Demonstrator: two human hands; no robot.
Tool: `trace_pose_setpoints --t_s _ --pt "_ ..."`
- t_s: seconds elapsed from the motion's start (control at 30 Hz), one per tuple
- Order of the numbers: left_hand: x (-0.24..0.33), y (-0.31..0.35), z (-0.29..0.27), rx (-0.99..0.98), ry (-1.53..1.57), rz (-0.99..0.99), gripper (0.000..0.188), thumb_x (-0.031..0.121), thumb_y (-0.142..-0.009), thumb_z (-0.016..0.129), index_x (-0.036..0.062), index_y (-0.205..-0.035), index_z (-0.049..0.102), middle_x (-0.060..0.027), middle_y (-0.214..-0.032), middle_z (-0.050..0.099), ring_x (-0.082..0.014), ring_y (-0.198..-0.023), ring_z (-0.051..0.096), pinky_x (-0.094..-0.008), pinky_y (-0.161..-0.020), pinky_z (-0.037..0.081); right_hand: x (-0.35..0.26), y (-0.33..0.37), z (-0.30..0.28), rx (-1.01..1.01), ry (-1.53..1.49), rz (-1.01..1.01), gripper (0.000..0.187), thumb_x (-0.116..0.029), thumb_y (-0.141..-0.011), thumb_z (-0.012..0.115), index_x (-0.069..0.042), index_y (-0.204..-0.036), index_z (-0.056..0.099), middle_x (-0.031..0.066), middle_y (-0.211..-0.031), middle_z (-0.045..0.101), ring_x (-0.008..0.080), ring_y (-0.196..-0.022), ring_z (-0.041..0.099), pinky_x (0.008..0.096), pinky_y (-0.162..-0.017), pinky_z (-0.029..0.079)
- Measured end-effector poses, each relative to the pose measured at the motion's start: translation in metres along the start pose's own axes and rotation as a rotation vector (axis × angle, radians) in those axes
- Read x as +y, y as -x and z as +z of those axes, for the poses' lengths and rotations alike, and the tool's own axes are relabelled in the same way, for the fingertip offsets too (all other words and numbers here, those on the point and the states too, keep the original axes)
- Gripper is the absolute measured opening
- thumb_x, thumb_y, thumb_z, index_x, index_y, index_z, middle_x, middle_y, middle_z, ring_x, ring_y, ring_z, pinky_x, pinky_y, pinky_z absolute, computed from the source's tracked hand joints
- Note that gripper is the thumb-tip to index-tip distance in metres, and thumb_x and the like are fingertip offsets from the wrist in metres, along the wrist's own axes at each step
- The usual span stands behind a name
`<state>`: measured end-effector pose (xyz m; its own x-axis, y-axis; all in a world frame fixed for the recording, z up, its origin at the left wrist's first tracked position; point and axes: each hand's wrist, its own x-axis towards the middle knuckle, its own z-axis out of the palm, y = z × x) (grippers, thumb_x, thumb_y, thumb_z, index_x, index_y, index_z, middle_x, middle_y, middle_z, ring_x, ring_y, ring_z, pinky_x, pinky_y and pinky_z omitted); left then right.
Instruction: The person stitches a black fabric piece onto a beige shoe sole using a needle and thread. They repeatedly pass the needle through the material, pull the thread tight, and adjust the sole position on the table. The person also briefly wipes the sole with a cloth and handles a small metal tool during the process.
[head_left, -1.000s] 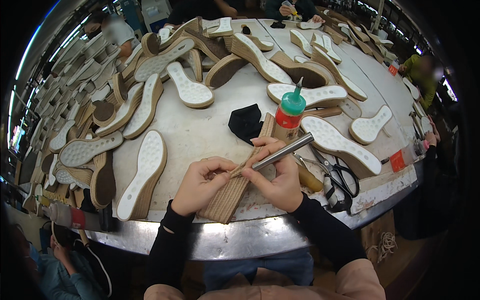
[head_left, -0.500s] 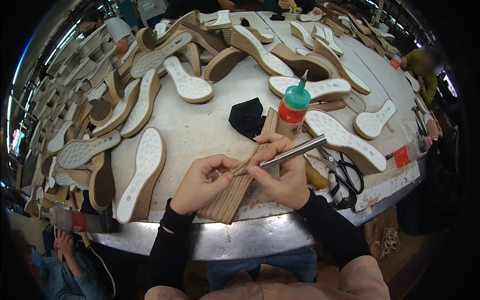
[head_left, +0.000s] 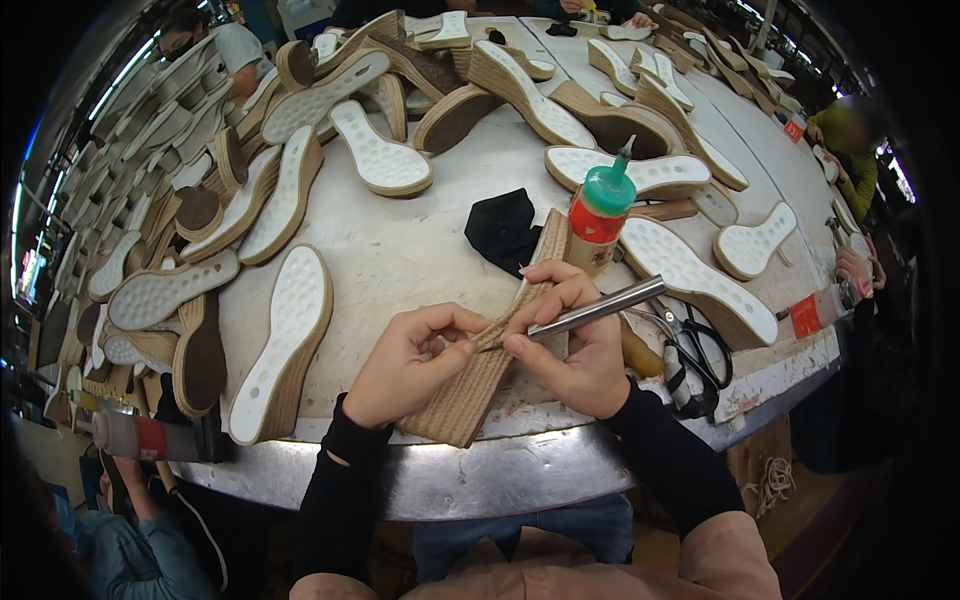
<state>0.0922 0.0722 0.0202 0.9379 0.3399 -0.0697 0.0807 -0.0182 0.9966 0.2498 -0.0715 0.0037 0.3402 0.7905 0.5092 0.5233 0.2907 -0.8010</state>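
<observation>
A wedge shoe sole [head_left: 455, 400] wrapped in tan braided rope stands tilted on the table's near side, between my hands. My left hand [head_left: 408, 362] is closed, thumb and forefinger pinching the braided edge of the wedge. Gripped in my right hand [head_left: 588, 368] is a smooth metal rod [head_left: 612, 302] pointing up to the right. Its thumb and fingertips also press on the braid, close to the left fingertips. Just beyond the right hand stands a squeeze bottle [head_left: 600, 215] with a green cap and red label. A black cloth piece [head_left: 500, 232] lies beyond the wedge.
Black-handled scissors [head_left: 700, 350] lie right of my right hand. A white-topped wedge sole [head_left: 285, 345] rests at left, and another [head_left: 695, 275] at right. Many more are heaped behind and leftward. The metal table edge [head_left: 480, 480] runs before me. Co-workers sit around the table.
Both my hands keep the same hold on the braid, with barely any movement. The view has shifted slightly. A co-worker's hand at the lower left has moved lower.
</observation>
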Motion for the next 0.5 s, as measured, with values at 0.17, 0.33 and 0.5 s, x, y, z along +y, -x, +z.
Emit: trace_pose_setpoints --t_s 0.17,0.33,0.5 --pt "0.0005 -0.0005 0.0004 0.013 -0.063 0.004 0.020 0.004 -0.088 0.058 -0.0041 -0.106 0.061 -0.0038 -0.098 0.064 -0.0065 -0.089 0.058 -0.0221 -0.080 0.046 0.0005 -0.0019 -0.0010 -0.001 0.071 -0.086 0.035 0.002 -0.078 0.070 -0.010 -0.093 0.041 0.0110 -0.090 0.064 0.0136 -0.109 0.050 0.0348 -0.099 0.033" --pt "0.0025 0.0005 0.0016 0.041 -0.154 0.020 0.019 0.003 -0.087 0.057 -0.0043 -0.104 0.062 -0.0036 -0.097 0.064 -0.0067 -0.088 0.058 -0.0220 -0.079 0.046 0.0010 -0.0045 0.0047 0.089 0.054 -0.115 0.025 -0.007 -0.073 0.074 -0.010 -0.086 0.053 0.0107 -0.100 0.060 0.0223 -0.110 0.049 0.0381 -0.096 0.031" --pt "0.0022 0.0001 0.0036 0.063 -0.183 0.058 0.019 0.002 -0.085 0.057 -0.0048 -0.102 0.063 -0.0036 -0.096 0.065 -0.0072 -0.086 0.058 -0.0223 -0.077 0.046 -0.0005 -0.0056 0.0071 0.129 0.051 -0.118 0.021 -0.009 -0.071 0.076 -0.009 -0.082 0.058 0.0122 -0.106 0.057 0.0259 -0.108 0.051 0.0388 -0.094 0.033"
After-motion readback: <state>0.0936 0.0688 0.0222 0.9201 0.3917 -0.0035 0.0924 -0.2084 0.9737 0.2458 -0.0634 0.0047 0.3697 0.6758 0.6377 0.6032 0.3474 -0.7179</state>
